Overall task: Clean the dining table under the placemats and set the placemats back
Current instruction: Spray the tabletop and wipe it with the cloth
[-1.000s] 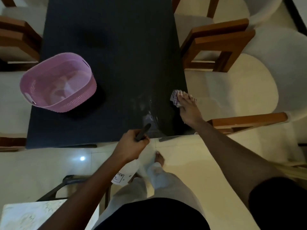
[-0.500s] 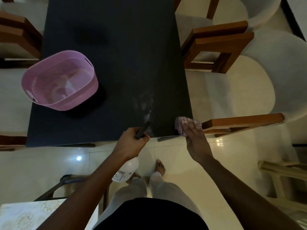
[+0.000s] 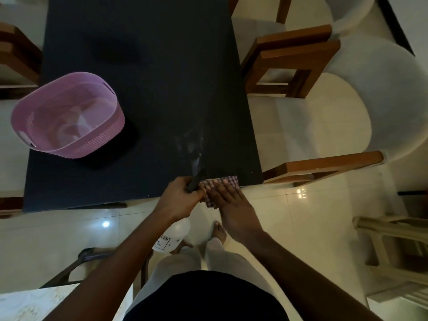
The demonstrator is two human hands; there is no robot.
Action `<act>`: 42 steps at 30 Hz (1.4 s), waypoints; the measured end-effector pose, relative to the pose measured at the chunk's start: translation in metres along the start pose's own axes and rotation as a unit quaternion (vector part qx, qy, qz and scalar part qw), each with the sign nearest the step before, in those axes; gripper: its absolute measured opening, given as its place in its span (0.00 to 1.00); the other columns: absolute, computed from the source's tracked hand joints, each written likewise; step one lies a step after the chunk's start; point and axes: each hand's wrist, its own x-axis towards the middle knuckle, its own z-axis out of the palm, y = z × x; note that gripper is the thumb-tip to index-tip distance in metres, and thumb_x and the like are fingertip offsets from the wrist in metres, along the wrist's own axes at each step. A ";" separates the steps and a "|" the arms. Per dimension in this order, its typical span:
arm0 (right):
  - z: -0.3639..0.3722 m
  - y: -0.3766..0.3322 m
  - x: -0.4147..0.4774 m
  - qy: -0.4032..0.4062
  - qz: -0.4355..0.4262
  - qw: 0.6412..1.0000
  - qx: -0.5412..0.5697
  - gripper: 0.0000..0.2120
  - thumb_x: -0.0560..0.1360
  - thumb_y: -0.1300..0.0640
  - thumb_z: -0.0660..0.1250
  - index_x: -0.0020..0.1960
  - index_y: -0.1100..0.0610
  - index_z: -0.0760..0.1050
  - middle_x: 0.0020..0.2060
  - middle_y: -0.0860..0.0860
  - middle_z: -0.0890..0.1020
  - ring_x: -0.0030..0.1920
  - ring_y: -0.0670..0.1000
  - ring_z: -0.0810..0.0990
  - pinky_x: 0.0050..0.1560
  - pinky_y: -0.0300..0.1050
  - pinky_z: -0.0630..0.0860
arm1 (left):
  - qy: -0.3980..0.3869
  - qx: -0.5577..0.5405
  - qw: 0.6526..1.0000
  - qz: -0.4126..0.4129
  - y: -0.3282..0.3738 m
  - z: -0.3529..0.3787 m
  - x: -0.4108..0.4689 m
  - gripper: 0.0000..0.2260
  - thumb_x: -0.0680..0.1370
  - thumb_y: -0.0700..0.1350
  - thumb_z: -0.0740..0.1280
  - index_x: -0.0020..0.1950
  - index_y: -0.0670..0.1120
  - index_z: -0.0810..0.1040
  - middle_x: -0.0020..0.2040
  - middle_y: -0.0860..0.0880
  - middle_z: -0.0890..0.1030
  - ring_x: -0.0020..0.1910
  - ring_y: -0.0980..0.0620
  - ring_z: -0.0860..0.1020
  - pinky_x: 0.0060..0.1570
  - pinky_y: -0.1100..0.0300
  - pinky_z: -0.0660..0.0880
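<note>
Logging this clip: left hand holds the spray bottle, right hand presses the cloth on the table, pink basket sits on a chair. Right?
No: the head view shows the basket on the table, not a chair. The left hand does hold the spray bottle, and the right hand presses the cloth on the table.

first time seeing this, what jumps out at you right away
The pink basket stands out most, sitting on the left side of the dark table. At the table's near edge, the right hand presses a checked cloth flat. The left hand right beside it holds a white spray bottle by its black head.
</note>
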 end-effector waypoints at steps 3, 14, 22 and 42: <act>-0.023 0.033 -0.017 0.037 0.054 0.998 0.022 0.35 0.81 0.61 0.62 0.84 0.46 0.53 0.83 0.47 0.58 0.83 0.50 0.54 0.82 0.58 0.57 | -0.004 0.012 1.000 0.000 -0.006 0.000 0.002 0.07 0.83 0.46 0.69 0.49 0.44 0.82 0.39 0.38 0.82 0.28 0.53 0.76 0.30 0.59 0.75; -0.067 0.086 0.042 0.134 0.204 0.966 0.083 0.26 0.80 0.62 0.64 0.77 0.50 0.68 0.70 0.50 0.77 0.64 0.54 0.77 0.63 0.53 0.79 | -0.020 0.005 1.000 -0.001 -0.012 0.002 -0.002 0.06 0.84 0.46 0.67 0.51 0.45 0.80 0.38 0.44 0.79 0.27 0.54 0.75 0.30 0.61 0.75; -0.015 -0.021 0.013 0.096 0.111 0.988 0.039 0.34 0.78 0.63 0.65 0.81 0.49 0.64 0.77 0.48 0.71 0.69 0.54 0.72 0.70 0.51 0.74 | -0.002 -0.017 1.000 0.002 -0.009 -0.003 0.001 0.07 0.83 0.46 0.68 0.50 0.44 0.81 0.36 0.44 0.78 0.28 0.52 0.74 0.29 0.58 0.74; -0.041 0.018 0.168 0.098 0.066 0.993 0.023 0.31 0.83 0.54 0.58 0.84 0.50 0.56 0.83 0.51 0.58 0.84 0.53 0.52 0.83 0.61 0.49 | 0.117 -0.077 0.988 -0.060 -0.007 -0.033 0.016 0.07 0.83 0.43 0.68 0.47 0.41 0.80 0.32 0.48 0.76 0.23 0.56 0.73 0.26 0.60 0.72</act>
